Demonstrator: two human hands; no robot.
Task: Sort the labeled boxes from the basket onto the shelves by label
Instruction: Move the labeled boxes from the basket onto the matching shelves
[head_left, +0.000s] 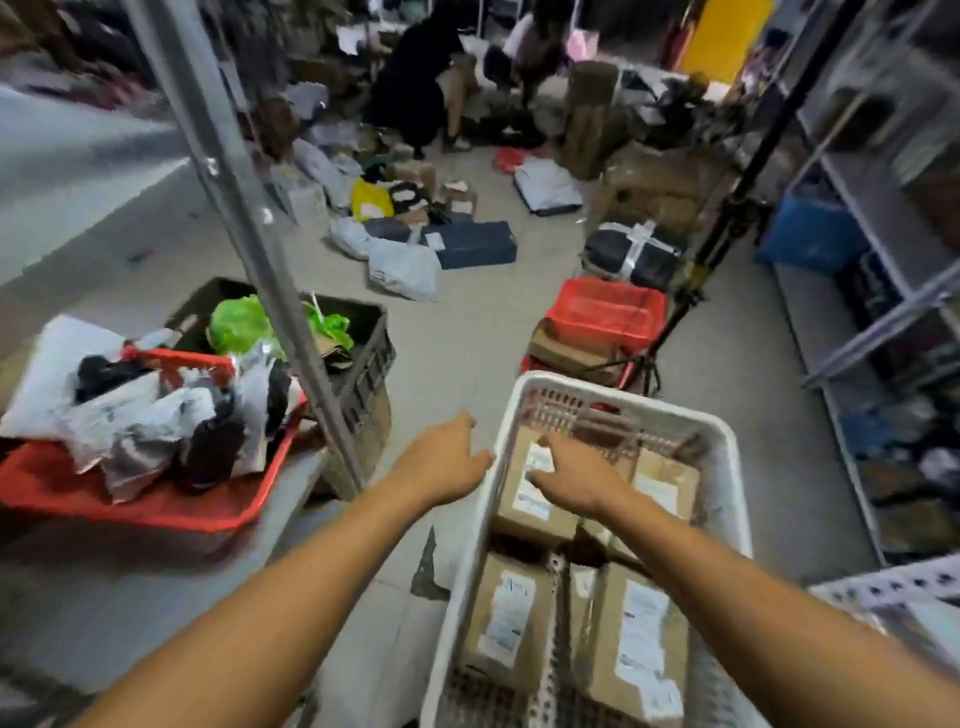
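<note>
A white plastic basket (730, 467) stands in front of me, holding several brown cardboard boxes with white labels. My right hand (574, 480) reaches into it, fingers spread over the far-left labeled box (530, 512); contact is unclear in the blur. My left hand (444, 465) hovers open just outside the basket's left rim, holding nothing. Two more labeled boxes (506, 618) (636, 644) lie at the basket's near end. Grey metal shelves (883, 218) run along the right.
A red tray (156, 506) of bagged parcels sits on a low shelf at left, behind a metal upright (249, 208). A black crate (363, 343) stands behind it. A red basket (605, 312), a tripod and scattered parcels lie ahead. Two people crouch far back.
</note>
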